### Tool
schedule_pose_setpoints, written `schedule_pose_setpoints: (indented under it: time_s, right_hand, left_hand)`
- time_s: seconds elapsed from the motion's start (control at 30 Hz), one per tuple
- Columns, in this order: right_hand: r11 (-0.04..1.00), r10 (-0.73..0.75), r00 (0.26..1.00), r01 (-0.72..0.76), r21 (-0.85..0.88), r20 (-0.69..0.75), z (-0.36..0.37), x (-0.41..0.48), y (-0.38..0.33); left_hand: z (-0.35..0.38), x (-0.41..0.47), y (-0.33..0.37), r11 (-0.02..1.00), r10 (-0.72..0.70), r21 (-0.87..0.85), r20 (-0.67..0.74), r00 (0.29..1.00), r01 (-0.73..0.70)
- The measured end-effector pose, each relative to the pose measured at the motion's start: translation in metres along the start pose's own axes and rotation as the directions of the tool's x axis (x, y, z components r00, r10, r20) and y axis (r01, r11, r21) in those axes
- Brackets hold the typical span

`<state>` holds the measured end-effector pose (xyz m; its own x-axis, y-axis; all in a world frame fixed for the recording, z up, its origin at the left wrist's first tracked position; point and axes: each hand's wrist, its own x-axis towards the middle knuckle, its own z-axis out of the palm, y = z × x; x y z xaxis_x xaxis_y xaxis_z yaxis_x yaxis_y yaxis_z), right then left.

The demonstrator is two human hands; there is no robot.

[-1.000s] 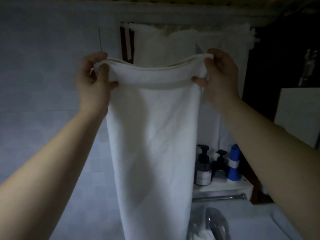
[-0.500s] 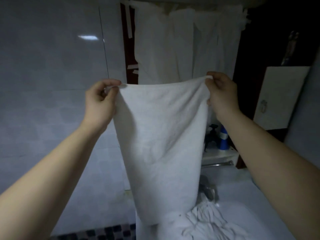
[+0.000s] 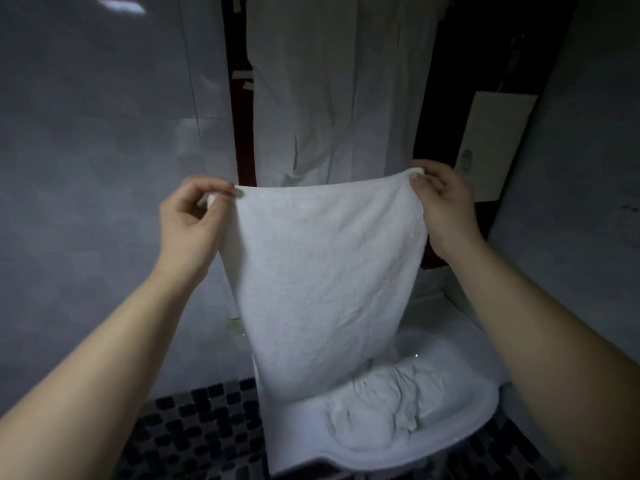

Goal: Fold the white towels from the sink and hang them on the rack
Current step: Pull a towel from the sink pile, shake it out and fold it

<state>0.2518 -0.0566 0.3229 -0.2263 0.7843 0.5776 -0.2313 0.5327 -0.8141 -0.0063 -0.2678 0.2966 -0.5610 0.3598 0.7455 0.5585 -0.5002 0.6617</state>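
Counted in view: two bare hands, one held towel (image 3: 325,271), one sink (image 3: 479,407), one heap of crumpled towels (image 3: 377,407).

On the left hand (image 3: 194,220): raised in front of the body, fingers curled; pinching the held towel's upper left corner between thumb and forefinger. On the right hand (image 3: 445,202): raised slightly higher; gripping the upper right corner in the same manner, fingers curled round the edge.

On the held towel: white, spread flat between the two hands; top edge sagging a little at the middle; hanging straight down over the left part of the sink; lower edge level with the basin in this view; contact with the rim or the heap not determinable.

On the sink: white, rounded rim, at lower right; heap of crumpled towels lying inside it, white, bunched and creased, just right of the held towel's lower edge; number of towels in the heap not countable.

Behind the held towel: white cloth (image 3: 339,91) hanging from above the picture's top edge, long vertical creases; number of separate pieces not determinable; flanked on its left by one dark upright frame (image 3: 239,133).

To the left: glossy grey wall tiles (image 3: 86,168) carrying one bright light reflection (image 3: 119,5). At bottom left: mosaic of small black and grey tiles (image 3: 194,424). To the right: one pale rectangular panel (image 3: 495,143) against a dark background; small mark near its lower left corner, unreadable.
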Motion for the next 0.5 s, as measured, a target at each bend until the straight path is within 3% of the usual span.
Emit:
schedule_pose_setpoints:
  time_s: [0.13,0.33,0.5]
  right_hand:
    - [0.996,0.085,0.996,-0.085,-0.007,-0.005,-0.007,-0.027,0.012]
    - [0.979,0.203,0.979,-0.203,0.005,-0.016,-0.014,-0.069,0.046]
    - [0.952,0.304,0.953,-0.303,-0.051,0.009,-0.016,-0.103,0.086]
  left_hand:
    - [-0.006,-0.035,-0.007,0.984,-0.156,-0.086,-0.015,0.988,0.154]
    - [-0.019,-0.092,-0.036,0.944,-0.326,-0.031,0.056,0.944,0.328]
    - [-0.026,-0.146,-0.075,0.845,-0.533,-0.022,0.037,0.845,0.534]
